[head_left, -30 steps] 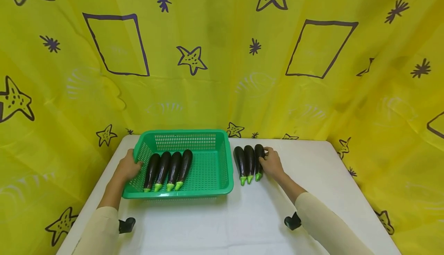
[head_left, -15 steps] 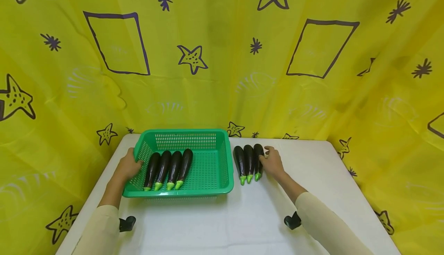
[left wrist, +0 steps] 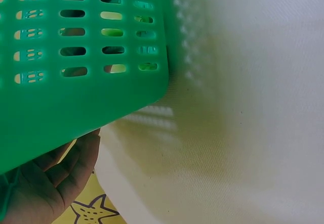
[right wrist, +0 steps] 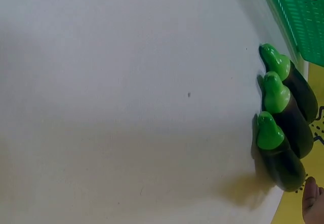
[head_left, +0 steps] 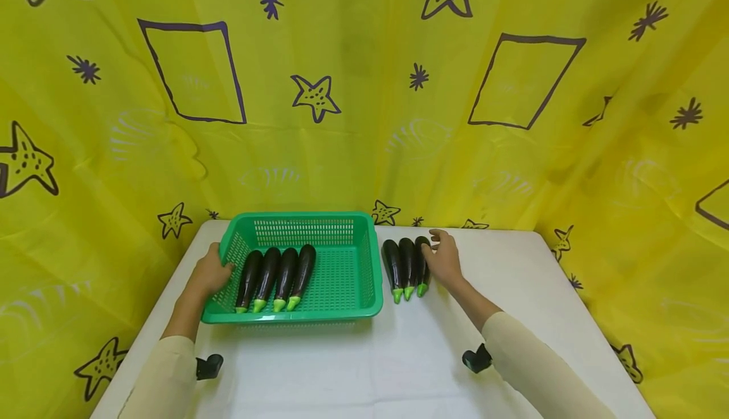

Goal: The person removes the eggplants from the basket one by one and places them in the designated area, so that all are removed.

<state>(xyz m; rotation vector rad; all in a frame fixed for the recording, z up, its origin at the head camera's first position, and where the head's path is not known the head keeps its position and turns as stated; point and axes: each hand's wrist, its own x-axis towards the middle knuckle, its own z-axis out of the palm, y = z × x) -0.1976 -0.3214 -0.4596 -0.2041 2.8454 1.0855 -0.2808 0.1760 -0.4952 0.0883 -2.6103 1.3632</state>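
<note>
My left hand point(head_left: 211, 271) grips the left rim of a green perforated plastic basket point(head_left: 342, 315). In the left wrist view, the fingers of that hand point(left wrist: 71, 171) curl under the basket's edge. Several dark eggplants point(head_left: 287, 278) with green stem ends lie side by side in the basket's left half. To its right, three more eggplants point(head_left: 407, 268) rest in a row on the table. My right hand point(head_left: 446, 262) is beside the rightmost eggplant point(right wrist: 281, 161), thumb overlapping it in the head view, fingers loosely spread and gripping nothing.
A white cloth covers the table point(head_left: 319, 368). Yellow curtain point(head_left: 364, 153) with drawn stars hangs behind it and along both sides. A dark wrist-worn device point(head_left: 209, 366) sticks out from the left sleeve, and another device point(head_left: 477, 359) from the right.
My right hand has loosened from the rightmost eggplant and shifted slightly up and away, its fingers spreading. The three loose eggplants look nearly unmoved. My left hand stays on the basket.
</note>
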